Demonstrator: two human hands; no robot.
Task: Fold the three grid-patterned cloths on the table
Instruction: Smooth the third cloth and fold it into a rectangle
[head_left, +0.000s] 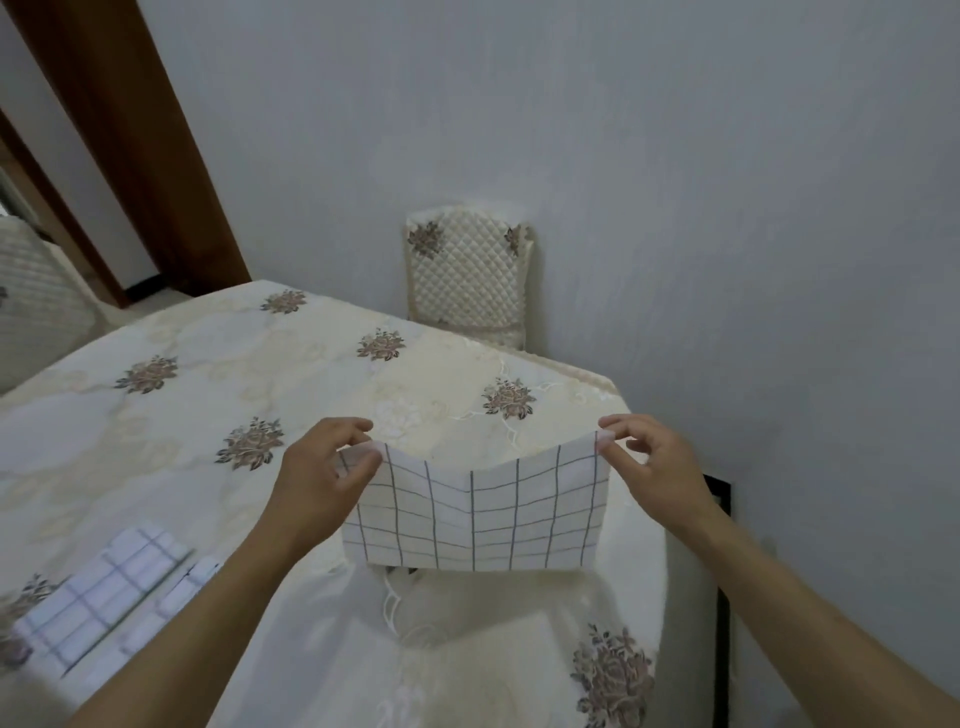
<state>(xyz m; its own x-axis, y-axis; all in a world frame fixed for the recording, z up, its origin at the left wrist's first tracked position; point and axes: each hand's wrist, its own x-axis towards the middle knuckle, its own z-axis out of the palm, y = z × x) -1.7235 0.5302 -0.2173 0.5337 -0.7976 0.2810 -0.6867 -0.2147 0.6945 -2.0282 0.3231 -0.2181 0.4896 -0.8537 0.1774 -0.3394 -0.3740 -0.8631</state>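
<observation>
A white cloth with a grey grid (483, 514) hangs in the air above the table, held up by its two top corners. My left hand (322, 467) pinches the top left corner and my right hand (654, 467) pinches the top right corner. The cloth sags in the middle and looks doubled over, its lower edge hanging just above the tablecloth. More grid-patterned cloth (104, 587) lies flat at the table's near left, beside my left forearm; how many pieces lie there I cannot tell.
The table (208, 374) wears a cream tablecloth with brown flower prints. A chair with a quilted cover (467, 280) stands behind it against the pale wall. A brown door frame (130, 130) rises at the left. The table's right edge drops off near my right arm.
</observation>
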